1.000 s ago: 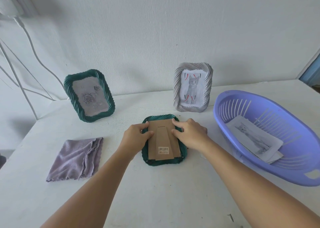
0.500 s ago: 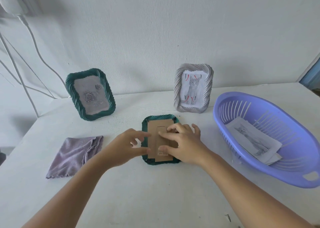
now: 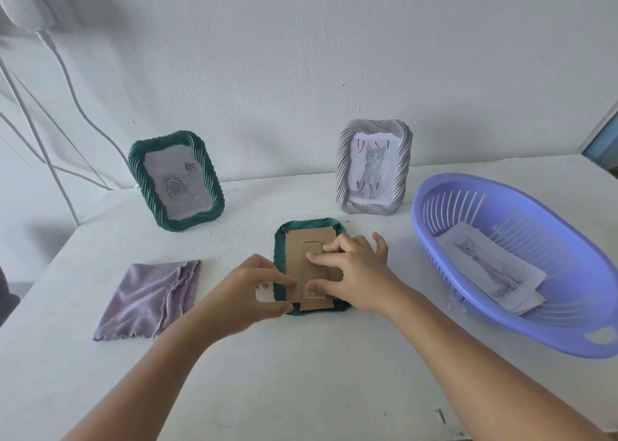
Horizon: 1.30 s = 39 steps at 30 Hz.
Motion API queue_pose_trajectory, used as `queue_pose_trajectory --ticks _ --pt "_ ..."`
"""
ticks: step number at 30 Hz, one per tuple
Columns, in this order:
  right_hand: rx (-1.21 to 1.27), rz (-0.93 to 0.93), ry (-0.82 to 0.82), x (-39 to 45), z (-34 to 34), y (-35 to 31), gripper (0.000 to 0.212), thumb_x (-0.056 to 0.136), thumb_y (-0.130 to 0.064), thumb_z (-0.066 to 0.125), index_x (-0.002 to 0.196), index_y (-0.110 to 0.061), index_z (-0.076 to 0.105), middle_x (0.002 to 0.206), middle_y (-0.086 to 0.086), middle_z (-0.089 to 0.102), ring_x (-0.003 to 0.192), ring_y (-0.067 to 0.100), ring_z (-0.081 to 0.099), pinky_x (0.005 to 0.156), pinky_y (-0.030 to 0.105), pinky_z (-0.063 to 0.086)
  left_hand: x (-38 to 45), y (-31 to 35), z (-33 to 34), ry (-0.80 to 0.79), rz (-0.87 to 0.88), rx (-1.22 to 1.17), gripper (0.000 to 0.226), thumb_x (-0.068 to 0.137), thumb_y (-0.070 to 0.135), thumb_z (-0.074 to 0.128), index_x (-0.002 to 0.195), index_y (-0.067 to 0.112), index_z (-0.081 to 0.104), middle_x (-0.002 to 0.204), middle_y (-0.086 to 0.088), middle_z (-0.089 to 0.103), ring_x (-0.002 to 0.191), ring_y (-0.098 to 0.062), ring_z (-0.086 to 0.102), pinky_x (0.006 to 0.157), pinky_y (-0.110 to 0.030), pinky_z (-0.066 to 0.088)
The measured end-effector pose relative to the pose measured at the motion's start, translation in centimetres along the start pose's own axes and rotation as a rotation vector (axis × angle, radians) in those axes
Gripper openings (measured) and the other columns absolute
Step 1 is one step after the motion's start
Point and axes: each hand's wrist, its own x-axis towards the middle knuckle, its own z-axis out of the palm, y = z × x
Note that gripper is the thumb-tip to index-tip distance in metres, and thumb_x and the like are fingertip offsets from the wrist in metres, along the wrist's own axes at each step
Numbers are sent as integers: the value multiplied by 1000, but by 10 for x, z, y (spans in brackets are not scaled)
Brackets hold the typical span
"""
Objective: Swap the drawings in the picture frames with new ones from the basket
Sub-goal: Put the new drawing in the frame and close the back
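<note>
A green picture frame (image 3: 311, 223) lies face down at the table's middle, its brown cardboard back (image 3: 297, 250) up. My left hand (image 3: 247, 293) pinches the frame's lower left edge between thumb and forefinger. My right hand (image 3: 359, 273) rests on the cardboard back with fingers spread, thumb and forefinger touching the stand flap. Another green frame (image 3: 140, 173) with a rose drawing stands at the back left. A grey frame (image 3: 342, 173) with a cat drawing stands at the back right. On the right, the purple basket (image 3: 422, 213) holds cat drawings (image 3: 491, 266).
A folded purple cloth (image 3: 150, 298) lies left of my hands. White cables (image 3: 67, 82) hang along the wall at the far left. A small dark screw (image 3: 441, 415) lies near the table's front edge. The basket reaches close to the right edge.
Both hands slid from the frame's upper sides down to its lower half. The right hand now lies over the cardboard back, and the left hand pinches the lower left edge.
</note>
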Motion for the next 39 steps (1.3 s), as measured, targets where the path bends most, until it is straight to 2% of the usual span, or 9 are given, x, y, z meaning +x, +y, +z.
queue_pose_trajectory --ticks 5,8,12,17,21,24,28,34,39 --pt "-14 -10 -2 0 -1 -1 63 80 -83 53 136 -55 55 129 -19 43 131 9 32 119 55 -12 -9 1 8 94 147 198 35 83 46 76 118 42 73 110 25 50 99 -4 56 77 -15 45" --pt "-14 -13 6 0 -1 0 61 80 -82 54 135 -55 56 128 -19 43 130 8 33 119 54 -12 -15 2 17 169 222 251 32 87 41 74 118 32 75 109 17 53 94 -5 55 79 -21 47" --pt "-11 -17 8 1 0 0 62 78 -82 54 134 -56 56 127 -21 42 130 7 32 119 53 -14 -17 3 26 248 206 203 26 90 34 73 116 29 75 108 14 54 97 -11 55 83 -26 49" --pt "-2 -11 3 1 0 0 61 78 -82 55 134 -55 57 127 -21 43 130 6 32 119 52 -15 -16 2 30 267 157 148 22 92 26 74 113 29 76 107 15 56 100 -12 54 89 -17 40" --pt "-10 -8 -9 0 -1 0 61 80 -81 55 135 -55 56 129 -20 43 133 7 30 119 53 -15 -13 3 26 219 125 111 20 92 27 73 111 32 75 106 17 55 100 -3 52 88 -13 38" --pt "-19 -3 -55 -1 -2 0 62 83 -81 51 139 -54 52 135 -19 41 137 9 26 118 54 -19 -1 8 13 163 73 63 16 93 39 69 108 44 72 98 18 59 92 0 55 78 -9 38" --pt "-66 -4 -152 -3 -10 3 63 88 -79 47 145 -53 44 154 -22 33 146 9 20 115 56 -25 26 18 1 -12 -6 186 45 92 58 62 136 52 54 97 17 60 88 1 55 73 -14 38" --pt "-132 -28 -274 -5 -23 5 64 92 -71 49 151 -50 37 166 -20 18 153 8 13 112 63 -26 41 17 5 -90 -62 181 67 78 68 72 140 50 51 97 10 56 89 -3 54 71 -20 41" --pt "-54 -30 -299 -9 -30 10 55 88 -58 66 141 -53 51 163 -24 28 152 1 15 112 62 -24 43 16 6 -93 -86 160 70 79 63 75 143 48 51 99 11 53 89 -4 52 70 -18 39"
